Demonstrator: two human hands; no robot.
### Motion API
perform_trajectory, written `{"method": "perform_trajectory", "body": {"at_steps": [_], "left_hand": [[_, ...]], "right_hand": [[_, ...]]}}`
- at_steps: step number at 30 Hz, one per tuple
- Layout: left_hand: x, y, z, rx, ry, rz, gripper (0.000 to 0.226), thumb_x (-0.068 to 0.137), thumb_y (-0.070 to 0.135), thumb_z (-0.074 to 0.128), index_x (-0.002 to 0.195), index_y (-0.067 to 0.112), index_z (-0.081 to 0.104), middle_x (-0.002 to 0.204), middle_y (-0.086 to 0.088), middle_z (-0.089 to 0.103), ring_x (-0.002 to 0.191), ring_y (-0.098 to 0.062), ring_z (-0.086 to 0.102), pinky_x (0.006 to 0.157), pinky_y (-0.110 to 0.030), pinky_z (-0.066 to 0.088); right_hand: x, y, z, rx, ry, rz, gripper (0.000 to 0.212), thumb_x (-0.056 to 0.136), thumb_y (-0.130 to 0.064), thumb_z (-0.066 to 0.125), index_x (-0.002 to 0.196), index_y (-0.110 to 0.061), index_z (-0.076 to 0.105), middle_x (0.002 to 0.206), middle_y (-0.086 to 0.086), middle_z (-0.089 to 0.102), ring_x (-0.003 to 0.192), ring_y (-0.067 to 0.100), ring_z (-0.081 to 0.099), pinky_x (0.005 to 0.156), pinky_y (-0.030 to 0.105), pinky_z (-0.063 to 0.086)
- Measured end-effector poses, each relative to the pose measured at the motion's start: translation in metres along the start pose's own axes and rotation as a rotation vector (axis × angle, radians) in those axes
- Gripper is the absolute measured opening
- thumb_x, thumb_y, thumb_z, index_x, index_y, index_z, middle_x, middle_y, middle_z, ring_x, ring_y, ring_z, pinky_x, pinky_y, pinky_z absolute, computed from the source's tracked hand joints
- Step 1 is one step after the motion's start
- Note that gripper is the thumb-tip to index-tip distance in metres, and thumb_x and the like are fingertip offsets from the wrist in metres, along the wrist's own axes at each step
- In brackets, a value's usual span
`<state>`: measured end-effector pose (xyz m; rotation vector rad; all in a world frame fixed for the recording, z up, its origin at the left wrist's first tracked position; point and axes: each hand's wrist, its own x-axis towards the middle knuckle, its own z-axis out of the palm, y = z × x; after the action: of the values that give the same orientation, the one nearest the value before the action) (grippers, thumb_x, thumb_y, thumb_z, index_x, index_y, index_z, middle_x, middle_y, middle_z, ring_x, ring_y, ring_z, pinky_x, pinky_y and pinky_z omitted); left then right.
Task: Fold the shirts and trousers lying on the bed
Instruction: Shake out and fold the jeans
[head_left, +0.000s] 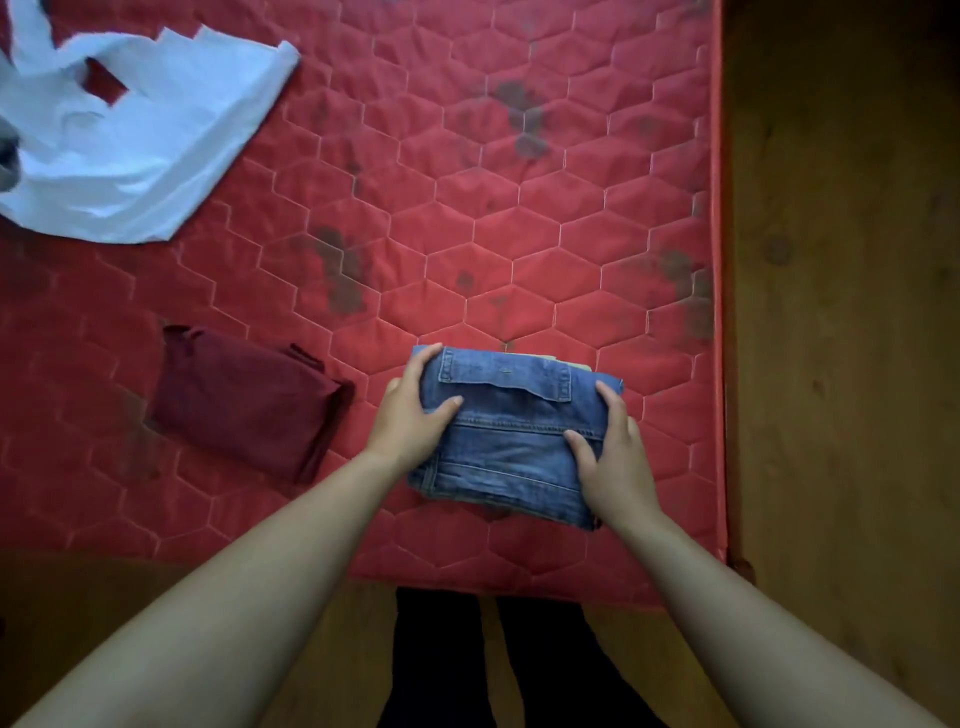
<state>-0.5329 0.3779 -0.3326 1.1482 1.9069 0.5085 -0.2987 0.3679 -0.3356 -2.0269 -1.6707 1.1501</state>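
Observation:
A pair of blue jeans (511, 421) lies folded into a compact rectangle near the front edge of the red quilted mattress (519, 208). My left hand (413, 410) grips its left side, thumb on top and fingers curled round the edge. My right hand (613, 452) grips the right side the same way. A dark red garment (244, 405) lies folded to the left of the jeans. A white shirt (130, 135) lies unfolded and crumpled at the far left of the mattress.
The mattress ends at a wooden bed frame or floor (841, 312) on the right. Its front edge is just below the jeans, where my dark trouser legs (493, 660) stand against it.

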Motion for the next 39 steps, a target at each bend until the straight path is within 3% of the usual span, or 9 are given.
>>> {"method": "perform_trajectory", "body": {"at_steps": [3,6,8,11,18,22,29,34,39], "left_hand": [[0.024,-0.017,0.021,0.051,0.026,0.012,0.067,0.083,0.024,0.066,0.139,0.034,0.033,0.125,-0.009,0.05,0.112,-0.022,0.05,0.094,-0.023,0.034],[0.041,-0.036,0.034,0.399,-0.045,-0.054,0.064,0.088,0.034,0.058,0.142,0.033,0.025,0.127,-0.013,0.04,0.106,-0.034,0.053,0.093,-0.043,0.043],[0.043,-0.043,0.038,0.676,-0.164,-0.097,0.062,0.089,0.042,0.052,0.143,0.029,0.024,0.138,-0.012,0.03,0.11,-0.037,0.052,0.091,-0.048,0.044],[0.039,-0.041,0.038,0.825,-0.185,-0.06,0.067,0.089,0.054,0.046,0.145,0.03,0.02,0.146,-0.008,0.024,0.119,-0.031,0.045,0.093,-0.048,0.039],[0.011,0.007,-0.002,0.816,-0.01,0.07,0.069,0.085,0.065,0.036,0.145,0.036,0.019,0.152,-0.004,0.021,0.139,-0.028,0.02,0.107,-0.058,0.02],[-0.024,0.047,-0.047,0.785,0.098,0.109,0.07,0.083,0.067,0.032,0.145,0.037,0.02,0.152,-0.003,0.025,0.14,-0.026,0.02,0.107,-0.059,0.02],[-0.114,0.101,-0.144,0.734,0.344,0.15,0.067,0.082,0.067,0.031,0.143,0.04,0.027,0.148,-0.001,0.033,0.14,-0.022,0.023,0.107,-0.058,0.021],[-0.191,0.121,-0.202,0.725,0.512,0.124,0.072,0.079,0.073,0.018,0.143,0.042,0.023,0.149,0.001,0.031,0.14,-0.021,0.021,0.108,-0.058,0.019],[-0.273,0.118,-0.241,0.611,0.698,0.077,0.071,0.079,0.072,0.02,0.142,0.039,0.029,0.147,0.001,0.035,0.138,-0.021,0.026,0.108,-0.056,0.022]], "right_hand": [[0.029,0.016,0.017,-0.024,-0.034,0.019,0.07,0.089,-0.027,0.059,0.147,-0.027,0.019,0.13,0.012,0.044,0.117,0.027,0.046,0.094,0.029,0.035],[0.053,0.032,0.029,-0.325,-0.304,0.022,0.081,0.089,-0.034,0.058,0.15,-0.026,0.004,0.154,0.012,0.012,0.134,0.031,0.03,0.105,0.044,0.034],[0.062,0.037,0.03,-0.427,-0.395,0.013,0.079,0.09,-0.037,0.056,0.15,-0.024,0.006,0.157,0.008,-0.003,0.137,0.032,0.026,0.106,0.043,0.033],[0.064,0.028,0.027,-0.411,-0.362,-0.016,0.074,0.091,-0.039,0.054,0.15,-0.024,0.012,0.157,0.008,-0.002,0.14,0.029,0.021,0.109,0.041,0.03],[0.045,-0.043,-0.007,-0.501,-0.286,-0.256,0.07,0.092,-0.05,0.045,0.149,-0.023,0.013,0.156,0.01,0.011,0.143,0.025,0.013,0.115,0.044,0.018],[0.025,-0.094,-0.043,-0.489,-0.255,-0.381,0.068,0.092,-0.053,0.041,0.148,-0.024,0.016,0.156,0.006,0.012,0.143,0.023,0.012,0.114,0.047,0.019],[-0.03,-0.188,-0.097,-0.492,-0.23,-0.599,0.071,0.089,-0.061,0.035,0.149,-0.027,0.014,0.157,0.0,0.006,0.144,0.022,0.0,0.115,0.047,0.005],[-0.085,-0.259,-0.123,-0.46,-0.163,-0.804,0.072,0.086,-0.063,0.038,0.147,-0.027,0.022,0.156,0.001,0.014,0.144,0.022,0.007,0.114,0.05,0.011],[-0.153,-0.31,-0.127,-0.41,-0.144,-0.995,0.07,0.085,-0.059,0.04,0.144,-0.025,0.03,0.153,0.002,0.022,0.142,0.022,0.015,0.113,0.052,0.019]]}}
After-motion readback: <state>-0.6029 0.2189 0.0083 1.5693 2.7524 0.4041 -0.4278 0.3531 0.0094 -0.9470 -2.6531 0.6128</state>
